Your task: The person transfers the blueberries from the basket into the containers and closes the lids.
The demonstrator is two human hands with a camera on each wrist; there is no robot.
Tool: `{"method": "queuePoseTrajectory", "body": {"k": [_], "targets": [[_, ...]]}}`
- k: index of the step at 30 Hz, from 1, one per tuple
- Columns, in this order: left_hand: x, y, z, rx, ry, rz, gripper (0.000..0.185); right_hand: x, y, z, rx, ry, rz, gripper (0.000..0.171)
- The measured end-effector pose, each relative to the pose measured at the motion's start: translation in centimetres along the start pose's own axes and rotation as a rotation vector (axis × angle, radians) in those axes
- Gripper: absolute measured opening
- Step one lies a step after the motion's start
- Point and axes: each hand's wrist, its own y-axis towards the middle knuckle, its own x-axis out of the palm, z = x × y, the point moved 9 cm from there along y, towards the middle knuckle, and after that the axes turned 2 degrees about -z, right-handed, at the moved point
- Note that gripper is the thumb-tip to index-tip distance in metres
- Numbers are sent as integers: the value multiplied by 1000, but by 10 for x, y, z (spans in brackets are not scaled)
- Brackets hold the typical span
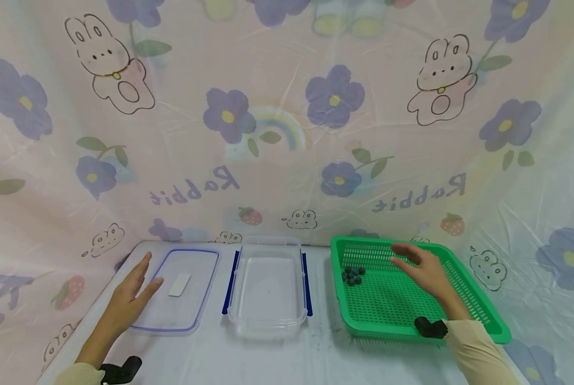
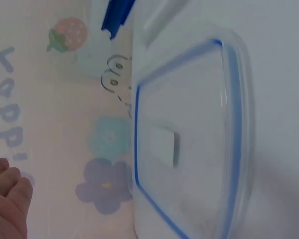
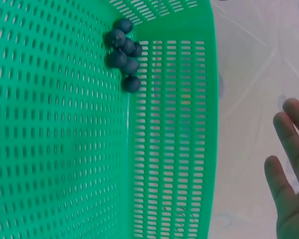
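Note:
Over the left side of a clear lid [image 1: 201, 299] with a blue seal, my left hand [image 1: 129, 299] hovers with fingers extended and holds nothing. My right hand [image 1: 423, 270] is raised above the green basket [image 1: 388, 315], its fingers loosely bent and nothing in them. A small cluster of blueberries [image 1: 352, 275] lies in the basket's far left corner; the right wrist view shows the blueberries [image 3: 122, 55] bunched against the perforated wall. Between lid and basket stands a clear plastic container [image 1: 268, 289], uncovered, with blue side latches [image 1: 307, 286].
A white rectangular label [image 1: 180, 285] shows on the lid. The white tabletop [image 1: 248, 358] runs up to a hanging curtain [image 1: 277, 176] printed with rabbits and flowers, which also encloses both sides. Black straps [image 1: 122, 370] sit at both wrists.

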Motion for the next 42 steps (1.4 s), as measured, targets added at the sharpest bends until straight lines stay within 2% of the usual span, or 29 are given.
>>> {"method": "queuePoseTrajectory", "body": {"k": [9,14,19,25,30,36,42], "targets": [[25,-1,23,44,-87,8,66,20,4,2,38,117,-61,41],[39,-1,34,82,-140,-1,66,32,9,8,15,173,-109,40],[50,-1,42,102,-145,-6,67,43,14,13,24,220,-134,40],[63,-2,50,125,-194,-6,69,51,20,14,15,246,-174,36],[75,-3,56,137,-231,-16,69,58,23,23,39,276,-223,38],[89,-3,58,124,-241,-35,68,70,24,41,140,365,-308,42],[104,-4,55,48,-211,-61,69,82,25,47,172,393,-387,45]]}}
